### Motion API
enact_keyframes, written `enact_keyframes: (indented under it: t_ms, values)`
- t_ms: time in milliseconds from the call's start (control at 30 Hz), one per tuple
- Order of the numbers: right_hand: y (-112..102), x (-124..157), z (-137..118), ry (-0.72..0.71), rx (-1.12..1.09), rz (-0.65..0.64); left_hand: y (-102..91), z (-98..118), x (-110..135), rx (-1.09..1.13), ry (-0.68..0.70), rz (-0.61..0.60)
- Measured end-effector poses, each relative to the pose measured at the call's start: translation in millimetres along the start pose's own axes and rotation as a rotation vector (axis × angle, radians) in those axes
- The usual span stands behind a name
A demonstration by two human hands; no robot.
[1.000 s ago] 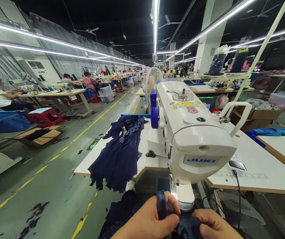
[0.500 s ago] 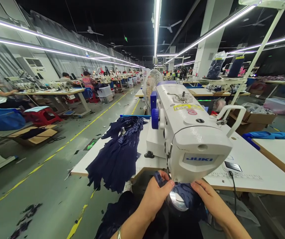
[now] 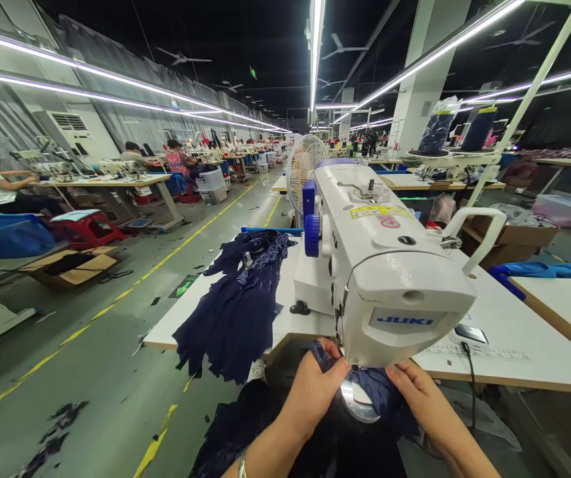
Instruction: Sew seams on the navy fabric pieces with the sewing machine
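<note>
A white JUKI sewing machine stands on a white table in front of me. Under its head lies a piece of navy fabric. My left hand pinches the fabric's left edge just beside the machine's head. My right hand presses on the fabric from the right, fingers together. More navy fabric hangs below, toward my lap.
A pile of navy pieces drapes over the table's left edge. A fan stands behind the machine. Cardboard boxes sit to the right. People work at tables across the yellow-lined aisle on the left.
Both hands moved up from the bottom edge to the fabric under the machine's head a second ago. In the last half second they have barely shifted.
</note>
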State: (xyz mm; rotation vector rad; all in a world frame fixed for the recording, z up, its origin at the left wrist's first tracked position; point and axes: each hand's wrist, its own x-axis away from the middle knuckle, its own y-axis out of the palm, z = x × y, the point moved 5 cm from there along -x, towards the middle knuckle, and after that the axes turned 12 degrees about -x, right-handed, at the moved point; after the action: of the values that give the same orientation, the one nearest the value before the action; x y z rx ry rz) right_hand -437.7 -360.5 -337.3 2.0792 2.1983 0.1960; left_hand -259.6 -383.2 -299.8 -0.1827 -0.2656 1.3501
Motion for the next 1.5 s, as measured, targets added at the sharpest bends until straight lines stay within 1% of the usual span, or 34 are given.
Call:
enact_keyframes:
  t_ms: [300,400,600,833,1000,1200,1300,1367,1500]
  values:
    - [-7,-4,15,-0.016,-0.002,0.023,2.7,3,-2,0.007,-0.007,0.028]
    - [-7,-4,15,-0.023,-0.016,0.024,2.9,3,-3,-0.006,-0.008,0.031]
    - [-6,-4,14,-0.026,-0.041,0.021,0.7,0,-3,-0.052,-0.001,0.077]
    - [-7,0,13,0.024,0.009,0.056,2.3,-2,-5,0.011,-0.011,0.081]
    - [-10,-2,20,0.011,-0.017,0.081,2.7,-5,-5,0.027,-0.005,0.069]
    - [-8,-4,20,-0.025,0.013,0.051,2.4,-9,-4,0.031,0.01,0.078]
    - [-8,-3,23,-0.013,0.039,0.072,0.9,-10,-2,0.046,0.011,0.053]
    - [-9,-1,28,0.018,0.034,0.099,-2.4,-12,1,0.066,-0.011,0.033]
    - [-14,0,42,0.068,-0.031,0.167,-10.9,-19,9,0.305,-0.12,-0.081]
